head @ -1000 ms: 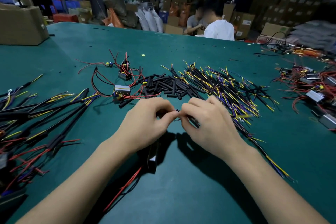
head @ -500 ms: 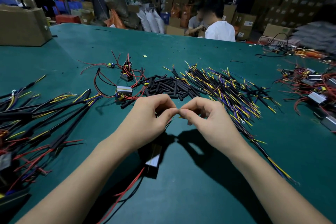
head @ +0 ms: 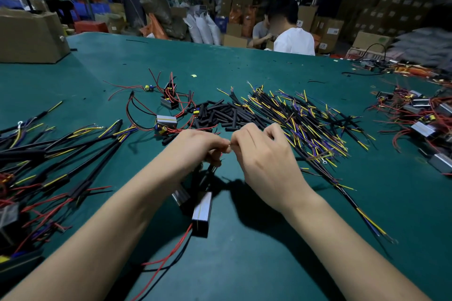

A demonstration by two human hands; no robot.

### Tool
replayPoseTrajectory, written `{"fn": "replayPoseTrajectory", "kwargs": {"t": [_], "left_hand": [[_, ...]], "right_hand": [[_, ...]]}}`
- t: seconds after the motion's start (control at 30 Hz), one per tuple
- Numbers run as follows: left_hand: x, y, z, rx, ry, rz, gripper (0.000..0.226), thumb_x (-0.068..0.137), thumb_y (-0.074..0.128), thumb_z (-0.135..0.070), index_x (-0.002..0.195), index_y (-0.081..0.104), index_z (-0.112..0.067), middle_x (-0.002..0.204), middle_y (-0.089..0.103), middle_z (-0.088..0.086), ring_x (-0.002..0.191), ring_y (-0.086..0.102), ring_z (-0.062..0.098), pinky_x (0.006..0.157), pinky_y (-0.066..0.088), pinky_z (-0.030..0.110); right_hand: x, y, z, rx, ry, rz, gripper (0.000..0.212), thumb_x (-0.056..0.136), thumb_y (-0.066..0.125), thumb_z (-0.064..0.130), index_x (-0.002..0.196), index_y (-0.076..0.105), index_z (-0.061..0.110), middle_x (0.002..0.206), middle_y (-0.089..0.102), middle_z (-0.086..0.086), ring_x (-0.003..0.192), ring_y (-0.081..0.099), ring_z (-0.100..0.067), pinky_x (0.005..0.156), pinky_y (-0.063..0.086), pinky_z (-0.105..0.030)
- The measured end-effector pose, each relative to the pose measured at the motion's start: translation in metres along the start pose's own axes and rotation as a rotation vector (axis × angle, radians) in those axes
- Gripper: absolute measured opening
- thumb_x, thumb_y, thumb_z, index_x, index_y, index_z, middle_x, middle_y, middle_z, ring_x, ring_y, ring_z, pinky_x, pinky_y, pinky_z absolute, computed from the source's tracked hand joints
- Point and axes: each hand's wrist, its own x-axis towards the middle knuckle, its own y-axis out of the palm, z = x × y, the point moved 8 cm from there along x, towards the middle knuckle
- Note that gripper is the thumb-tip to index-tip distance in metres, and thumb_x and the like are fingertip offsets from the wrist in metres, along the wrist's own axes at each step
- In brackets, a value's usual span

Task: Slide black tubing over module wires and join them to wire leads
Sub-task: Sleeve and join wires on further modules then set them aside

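At far left I see a cardboard box [head: 29, 36] on the green table [head: 269, 252]; its contents are hidden. My left hand [head: 195, 149] and right hand [head: 264, 161] meet fingertip to fingertip, both curled, pinching thin wires I can barely make out. A module [head: 202, 215] hangs just below them. Behind lie loose black tubing [head: 220, 115], then wire leads [head: 305, 124].

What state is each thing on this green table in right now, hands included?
Left hand: fingers curled, pinching a wire end.
Right hand: fingers curled, pinching it too.
Module: hanging tilted beneath the hands.
Black tubing pieces: loose pile.
Wire leads: loose heap.
Cardboard box: flaps open.
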Motion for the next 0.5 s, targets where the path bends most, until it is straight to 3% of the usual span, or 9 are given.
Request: {"fn": "replayPoseTrajectory", "kwargs": {"t": [0.07,0.13,0.23,0.4,0.5], "left_hand": [[-0.001,0.003,0.005,-0.103,-0.076,0.087,0.027,0.088,0.060,-0.016,0.062,0.065,-0.013,0.047,0.051,-0.006,0.047,0.052,0.009,0.043,0.039,0.011],[-0.004,0.003,-0.001,-0.038,-0.001,0.106,0.021,0.087,0.065,-0.020,0.068,0.070,-0.013,0.052,0.056,-0.004,0.049,0.052,0.006,0.047,0.038,0.009],[-0.008,0.003,-0.010,-0.022,0.104,0.078,0.010,0.085,0.069,-0.018,0.079,0.071,-0.011,0.057,0.061,-0.006,0.048,0.051,0.000,0.046,0.034,0.004],[-0.009,0.003,-0.015,-0.069,0.168,0.012,0.006,0.086,0.067,-0.009,0.082,0.071,-0.008,0.063,0.063,-0.002,0.051,0.053,0.000,0.049,0.037,0.005],[-0.010,0.003,-0.017,-0.077,0.215,-0.001,0.011,0.087,0.064,-0.005,0.081,0.070,-0.012,0.063,0.063,-0.005,0.051,0.053,0.001,0.051,0.038,0.005]], "right_hand": [[-0.001,-0.006,-0.003,0.064,0.018,-0.071,0.013,0.081,0.067,-0.001,0.077,0.060,0.010,0.073,0.057,-0.005,0.063,0.048,-0.024,0.058,0.041,-0.035],[-0.005,-0.008,-0.006,0.105,0.021,-0.102,0.012,0.088,0.062,0.002,0.077,0.061,0.009,0.072,0.057,-0.006,0.062,0.050,-0.025,0.057,0.041,-0.036],[-0.009,-0.010,-0.011,0.147,0.041,-0.109,0.020,0.096,0.050,0.007,0.078,0.060,0.006,0.073,0.057,-0.007,0.061,0.051,-0.026,0.056,0.042,-0.037],[-0.008,-0.008,-0.010,0.154,0.010,-0.117,0.020,0.096,0.049,0.008,0.080,0.061,0.005,0.076,0.059,-0.007,0.063,0.054,-0.027,0.057,0.044,-0.039],[-0.013,0.001,-0.028,0.472,0.243,-0.083,0.009,0.092,0.059,0.017,0.093,0.061,0.009,0.087,0.063,0.001,0.072,0.057,-0.021,0.070,0.044,-0.036]]}}
